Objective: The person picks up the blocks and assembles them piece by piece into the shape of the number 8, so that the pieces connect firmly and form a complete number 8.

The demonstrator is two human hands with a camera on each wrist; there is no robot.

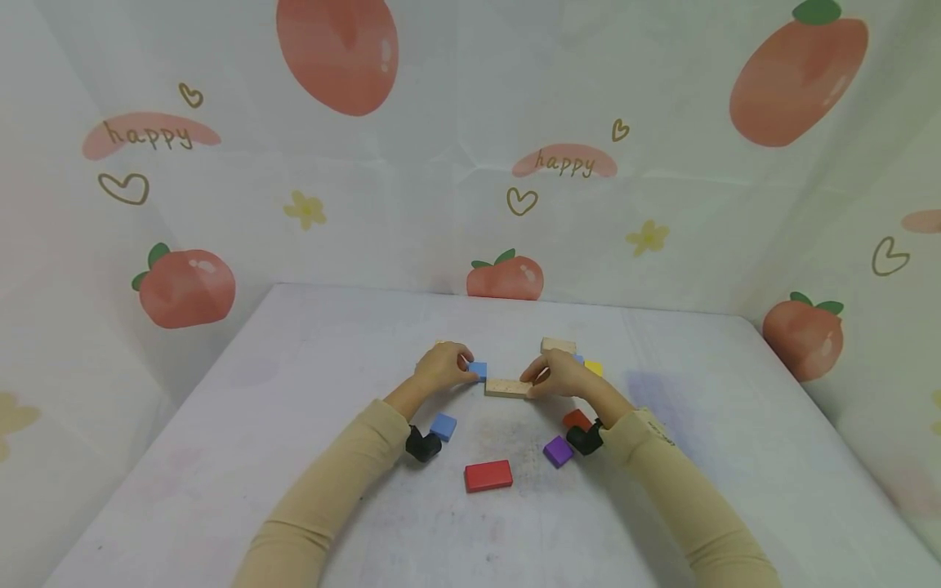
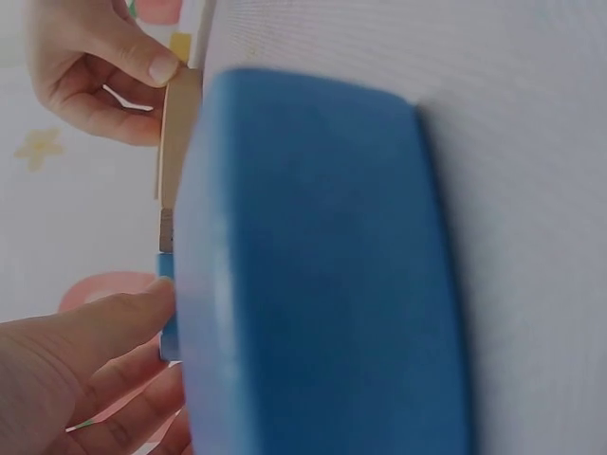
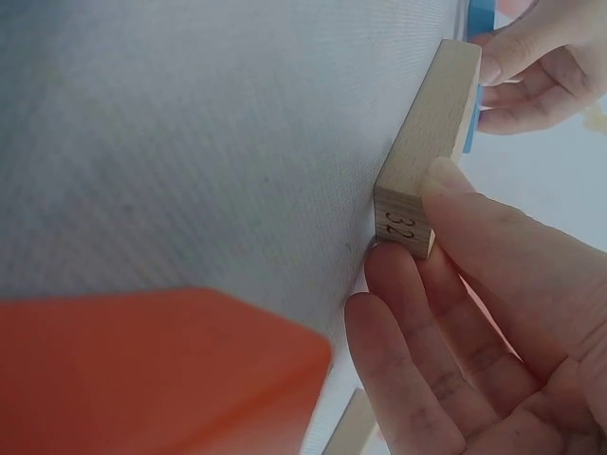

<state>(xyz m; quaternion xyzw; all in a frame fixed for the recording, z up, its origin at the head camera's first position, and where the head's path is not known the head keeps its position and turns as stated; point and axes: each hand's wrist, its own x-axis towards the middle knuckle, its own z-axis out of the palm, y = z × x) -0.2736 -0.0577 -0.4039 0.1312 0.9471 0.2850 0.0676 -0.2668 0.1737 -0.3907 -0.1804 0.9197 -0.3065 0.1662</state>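
My left hand (image 1: 443,366) pinches a small blue block (image 1: 478,371) between thumb and fingers. Beside its right edge lies a pale wooden block (image 1: 507,388), long and flat on the table. My right hand (image 1: 560,374) holds that wooden block by its right end. In the right wrist view the thumb rests on the wooden block (image 3: 427,133) and fingertips are at its end face, marked 32. The left wrist view shows the blue block (image 2: 168,332) in line with the wooden block (image 2: 178,142), end towards end.
Nearer me lie another blue block (image 1: 443,427), a red block (image 1: 488,476) and a purple block (image 1: 558,451). An orange-red block (image 1: 577,420) is beside my right wrist. Behind the right hand are a wooden block (image 1: 559,345) and a yellow block (image 1: 593,369).
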